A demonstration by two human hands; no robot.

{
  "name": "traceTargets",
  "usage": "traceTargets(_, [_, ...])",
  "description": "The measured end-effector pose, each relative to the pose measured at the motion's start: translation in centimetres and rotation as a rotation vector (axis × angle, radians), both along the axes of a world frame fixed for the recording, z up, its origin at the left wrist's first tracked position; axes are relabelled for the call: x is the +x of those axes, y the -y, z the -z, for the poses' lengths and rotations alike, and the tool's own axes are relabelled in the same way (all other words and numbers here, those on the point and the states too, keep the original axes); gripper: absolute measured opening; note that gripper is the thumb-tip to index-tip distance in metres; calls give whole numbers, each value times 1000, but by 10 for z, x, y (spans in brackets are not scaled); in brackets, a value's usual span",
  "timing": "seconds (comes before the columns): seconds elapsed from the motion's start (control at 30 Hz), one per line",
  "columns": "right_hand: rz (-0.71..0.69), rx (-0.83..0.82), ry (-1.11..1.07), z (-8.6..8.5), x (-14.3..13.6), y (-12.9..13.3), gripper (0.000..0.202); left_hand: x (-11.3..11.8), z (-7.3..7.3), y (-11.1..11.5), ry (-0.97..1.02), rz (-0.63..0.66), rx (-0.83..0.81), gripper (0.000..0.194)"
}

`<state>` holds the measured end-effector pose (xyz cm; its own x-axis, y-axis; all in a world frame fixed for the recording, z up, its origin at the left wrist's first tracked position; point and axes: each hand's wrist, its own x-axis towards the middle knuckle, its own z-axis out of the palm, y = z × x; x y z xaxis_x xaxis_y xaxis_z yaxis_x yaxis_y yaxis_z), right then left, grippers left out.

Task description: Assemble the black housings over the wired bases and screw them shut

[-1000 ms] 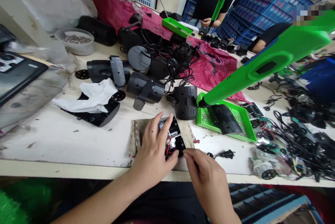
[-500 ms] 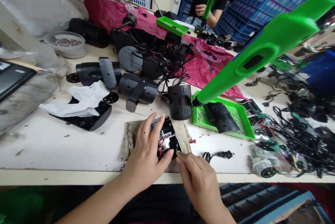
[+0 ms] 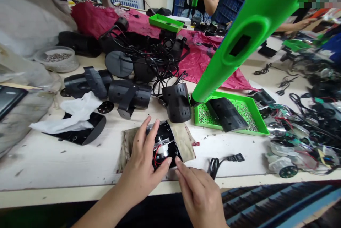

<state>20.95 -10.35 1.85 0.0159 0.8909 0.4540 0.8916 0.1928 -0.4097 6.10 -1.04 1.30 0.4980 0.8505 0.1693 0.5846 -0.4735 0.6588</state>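
Observation:
A black plastic housing half (image 3: 172, 139) lies open side up on a cloth pad (image 3: 186, 142) in front of me. Inside it sit a small motor (image 3: 162, 151), clear and silvery parts and red wires. My left hand (image 3: 142, 164) spans the housing from its left, fingers at the far side and thumb at the near edge, gripping it. Thumb and index of my right hand (image 3: 201, 189) are pinched together at the housing's near right corner, by a small screw post; whatever they hold is too small to make out.
A green electric screwdriver (image 3: 229, 54) slants down toward a green tray (image 3: 198, 118) of screws, with a black shell (image 3: 226, 114) across it. Black cylindrical housings (image 3: 130, 95) stand behind the pad. A coiled cord (image 3: 214, 167) lies right, near wired parts (image 3: 282, 160). Co-workers sit opposite.
The camera view has shifted, bringing the screwdriver larger into view. Both hands stay at the housing, with the right fingertips still pinched at its near right corner.

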Motion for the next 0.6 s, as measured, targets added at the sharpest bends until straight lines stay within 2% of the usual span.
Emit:
traceTargets(0.23, [14,-192,-71,-9,3,-5,29,0,0,-2,3,12,-5,82])
traceTargets(0.4, [-23,-216,-284,-7,9,1,26,-5,-2,-7,36,52,-126,82])
traceTargets(0.5, [40,-181,-394,-4,17,8,29,-11,-4,-9,51,121,-188,84])
traceTargets(0.6, [121,-102,-387,-1,25,13,27,-14,-3,-8,80,141,-231,85])
